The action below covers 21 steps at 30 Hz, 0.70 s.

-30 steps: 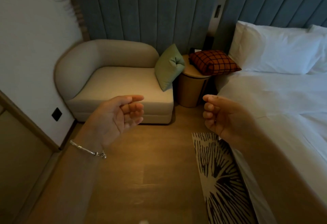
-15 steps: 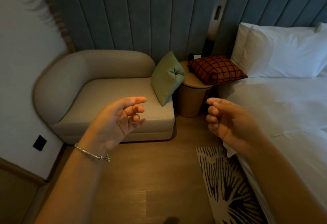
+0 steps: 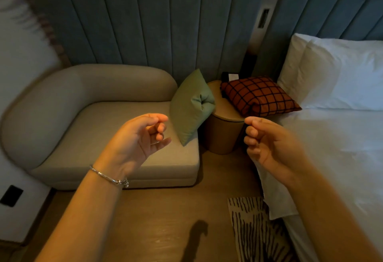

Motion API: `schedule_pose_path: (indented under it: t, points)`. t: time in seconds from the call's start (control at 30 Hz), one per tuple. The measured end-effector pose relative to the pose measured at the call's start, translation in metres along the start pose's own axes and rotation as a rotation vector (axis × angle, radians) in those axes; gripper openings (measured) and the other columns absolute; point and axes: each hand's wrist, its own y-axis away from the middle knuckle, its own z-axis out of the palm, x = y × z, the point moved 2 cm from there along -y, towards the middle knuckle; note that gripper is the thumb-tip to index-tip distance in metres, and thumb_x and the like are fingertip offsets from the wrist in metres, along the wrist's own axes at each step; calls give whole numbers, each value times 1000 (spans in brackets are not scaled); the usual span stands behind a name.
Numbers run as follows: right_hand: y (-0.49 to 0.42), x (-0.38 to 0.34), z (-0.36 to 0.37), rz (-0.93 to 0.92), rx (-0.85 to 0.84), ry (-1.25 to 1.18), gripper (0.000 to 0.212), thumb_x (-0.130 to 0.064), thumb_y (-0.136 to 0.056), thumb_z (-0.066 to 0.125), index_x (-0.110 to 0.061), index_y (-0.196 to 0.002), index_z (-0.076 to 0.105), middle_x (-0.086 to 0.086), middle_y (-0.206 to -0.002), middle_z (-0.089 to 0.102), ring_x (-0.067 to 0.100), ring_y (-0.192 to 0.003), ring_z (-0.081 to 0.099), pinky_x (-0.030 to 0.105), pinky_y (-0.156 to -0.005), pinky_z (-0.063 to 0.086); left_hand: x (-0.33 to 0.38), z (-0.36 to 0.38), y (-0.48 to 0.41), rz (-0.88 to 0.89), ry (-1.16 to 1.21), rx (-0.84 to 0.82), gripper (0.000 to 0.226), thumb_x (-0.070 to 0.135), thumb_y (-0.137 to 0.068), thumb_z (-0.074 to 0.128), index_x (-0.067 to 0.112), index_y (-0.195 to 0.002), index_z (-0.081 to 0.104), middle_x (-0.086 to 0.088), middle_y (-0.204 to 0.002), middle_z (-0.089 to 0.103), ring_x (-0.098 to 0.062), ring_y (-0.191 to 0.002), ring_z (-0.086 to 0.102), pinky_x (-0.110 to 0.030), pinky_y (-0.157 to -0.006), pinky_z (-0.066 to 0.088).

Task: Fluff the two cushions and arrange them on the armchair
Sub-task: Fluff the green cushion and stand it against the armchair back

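A beige armchair (image 3: 87, 120) stands against the padded wall at the left. A green cushion (image 3: 189, 106) leans upright at the seat's right end, creased on one side. A rust-red checked cushion (image 3: 259, 96) lies flat on the round side table, touching the bed's edge. My left hand (image 3: 141, 137) hovers in front of the armchair seat, fingers loosely curled, holding nothing. My right hand (image 3: 267, 143) is raised in front of the side table and bed corner, fingers curled in, with nothing in it. Both hands are apart from the cushions.
A round wooden side table (image 3: 223, 133) stands between armchair and bed. The white bed (image 3: 335, 147) with pillows (image 3: 339, 75) fills the right. A patterned rug (image 3: 252, 230) lies on the wood floor beside it. A wall with a dark socket (image 3: 11, 195) is at the left.
The view has moved closer to the armchair and the side table. Both hands stay raised with curled fingers, holding nothing.
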Motion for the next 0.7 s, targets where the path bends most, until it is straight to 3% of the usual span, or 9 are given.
schedule_pose_path:
  t: [0.2,0.7]
  points:
    - [-93,-14,-4,20,6,-7,16,-12,-92,42,-14,-92,59,-8,-52,54,3,-46,49,15,-37,37,16,-1,-97,-20,52,-7,24,10,-88,37,14,-77,59,7,-51,53,-6,-44,46,-30,-73,55]
    - [-295,-61,-32,19,106,-107,17,-13,-93,42,-13,-91,58,-7,-53,53,4,-46,49,15,-38,38,61,20,-332,-105,39,-115,27,10,-88,37,14,-77,61,6,-51,53,-5,-42,47,-29,-72,56]
